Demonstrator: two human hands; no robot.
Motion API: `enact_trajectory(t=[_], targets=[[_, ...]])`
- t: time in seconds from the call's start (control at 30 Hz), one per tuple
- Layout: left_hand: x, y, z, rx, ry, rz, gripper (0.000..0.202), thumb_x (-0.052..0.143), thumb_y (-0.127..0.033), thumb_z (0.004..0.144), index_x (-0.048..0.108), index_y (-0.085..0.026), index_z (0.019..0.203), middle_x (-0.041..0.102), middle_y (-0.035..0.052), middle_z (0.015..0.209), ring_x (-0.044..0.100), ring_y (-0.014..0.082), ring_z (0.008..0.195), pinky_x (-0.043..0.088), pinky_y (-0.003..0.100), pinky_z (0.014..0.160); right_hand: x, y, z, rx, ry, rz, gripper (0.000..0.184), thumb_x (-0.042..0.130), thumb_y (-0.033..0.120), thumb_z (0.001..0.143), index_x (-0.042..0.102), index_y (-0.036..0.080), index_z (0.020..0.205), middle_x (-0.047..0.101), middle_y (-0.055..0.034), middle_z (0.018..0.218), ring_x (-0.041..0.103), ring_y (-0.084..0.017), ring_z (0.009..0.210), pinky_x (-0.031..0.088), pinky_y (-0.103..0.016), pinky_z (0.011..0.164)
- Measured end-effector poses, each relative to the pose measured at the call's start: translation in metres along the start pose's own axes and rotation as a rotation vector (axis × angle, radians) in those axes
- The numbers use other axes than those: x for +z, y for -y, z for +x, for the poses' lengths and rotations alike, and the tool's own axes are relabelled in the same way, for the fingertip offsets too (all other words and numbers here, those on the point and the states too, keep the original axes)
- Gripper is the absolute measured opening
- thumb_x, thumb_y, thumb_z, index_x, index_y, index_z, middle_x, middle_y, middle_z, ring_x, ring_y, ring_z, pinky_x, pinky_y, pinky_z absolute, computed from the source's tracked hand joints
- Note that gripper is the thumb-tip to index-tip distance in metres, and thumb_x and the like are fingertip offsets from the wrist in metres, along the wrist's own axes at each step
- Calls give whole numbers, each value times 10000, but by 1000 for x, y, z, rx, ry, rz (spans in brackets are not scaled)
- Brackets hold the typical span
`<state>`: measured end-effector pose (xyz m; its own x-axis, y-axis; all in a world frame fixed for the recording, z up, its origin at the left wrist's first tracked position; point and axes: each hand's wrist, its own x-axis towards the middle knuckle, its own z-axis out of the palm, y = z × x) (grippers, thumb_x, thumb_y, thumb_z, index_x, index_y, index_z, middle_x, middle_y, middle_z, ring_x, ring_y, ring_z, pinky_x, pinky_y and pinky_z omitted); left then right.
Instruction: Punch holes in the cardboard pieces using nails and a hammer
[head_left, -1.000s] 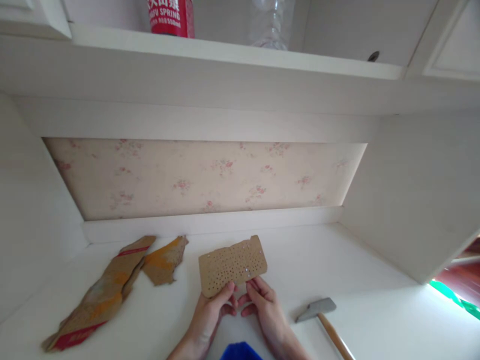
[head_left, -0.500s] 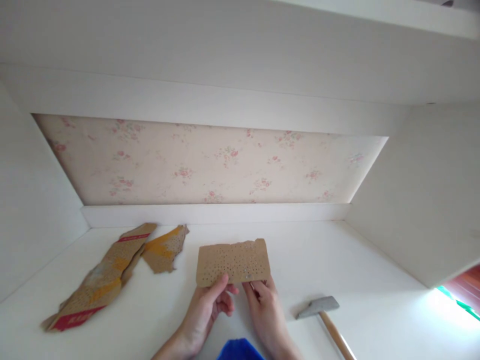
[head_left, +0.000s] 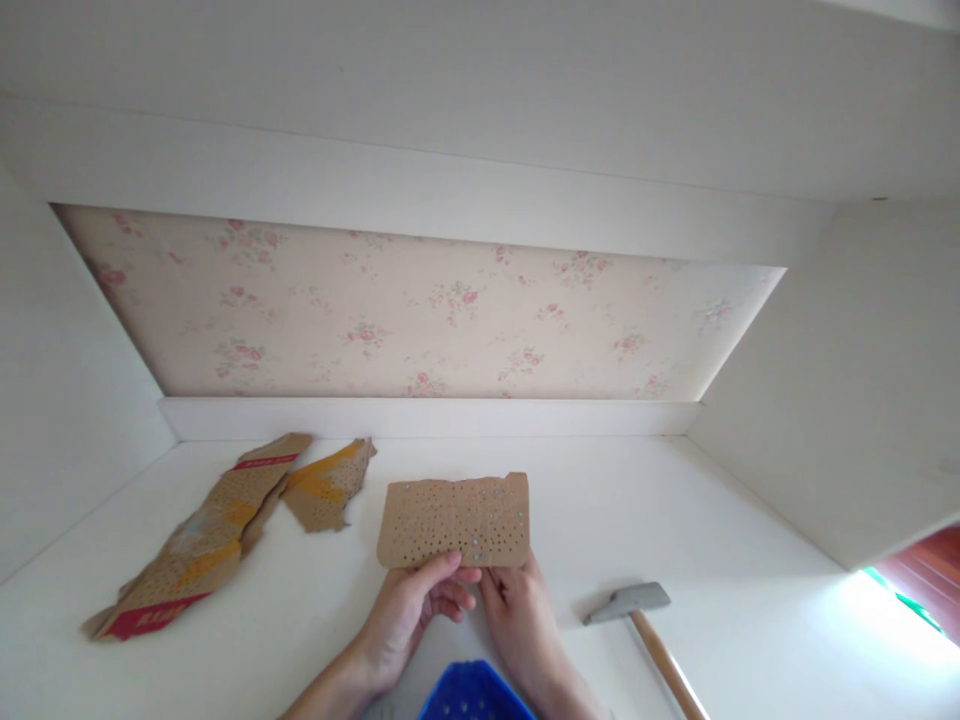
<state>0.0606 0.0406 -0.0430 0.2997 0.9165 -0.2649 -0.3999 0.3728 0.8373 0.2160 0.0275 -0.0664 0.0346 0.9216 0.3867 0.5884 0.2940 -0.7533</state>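
Both hands, left (head_left: 411, 612) and right (head_left: 517, 618), pinch the bottom edge of a holey cardboard (head_left: 455, 520) over the desk (head_left: 750, 640); hammer (head_left: 637, 620) just right.

My left grip (head_left: 409, 615) and right grip (head_left: 517, 620) pinch the near edge of the cardboard sheet (head_left: 454, 520), mid-surface (head_left: 675, 500). Left of it lies a small scrap (head_left: 326, 485), then a long strip (head_left: 199, 540) farther left. The hammer (head_left: 637, 620) lies right of my right grip, and the basket (head_left: 472, 695) is nearest me, between my wrists.

Your left hand (head_left: 409, 612) and right hand (head_left: 517, 620) pinch the lower edge of a perforated cardboard piece (head_left: 454, 520). Hammer (head_left: 637, 620) lies just right; torn cardboard strips (head_left: 217, 530) lie left.
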Motion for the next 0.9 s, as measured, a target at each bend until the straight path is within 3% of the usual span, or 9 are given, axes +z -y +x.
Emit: enact_trajectory(t=[0.23,0.57,0.9], targets=[[6,-1,-1,48,-41,80,351,805,-415,707,746,-96,841,758,125,809,669,147,609,486,213,513,-2,3,-2,-37,4,-42,257,481,177,920,723,194,835,684,-103,903,634,-226,833,503,-299,721],[11,-3,-1,49,-108,149,466,831,-498,610,732,-85,800,750,135,790,655,149,542,464,215,460,-8,9,-1,-116,-38,-73,242,469,164,924,699,202,860,691,-103,923,612,-255,908,511,-358,777],[11,-2,0,76,-116,181,399,808,-468,663,730,-93,774,743,122,746,638,141,548,451,211,474,-10,13,-5,-155,-52,-52,227,495,195,942,715,207,888,685,-101,956,615,-241,918,520,-348,792]])
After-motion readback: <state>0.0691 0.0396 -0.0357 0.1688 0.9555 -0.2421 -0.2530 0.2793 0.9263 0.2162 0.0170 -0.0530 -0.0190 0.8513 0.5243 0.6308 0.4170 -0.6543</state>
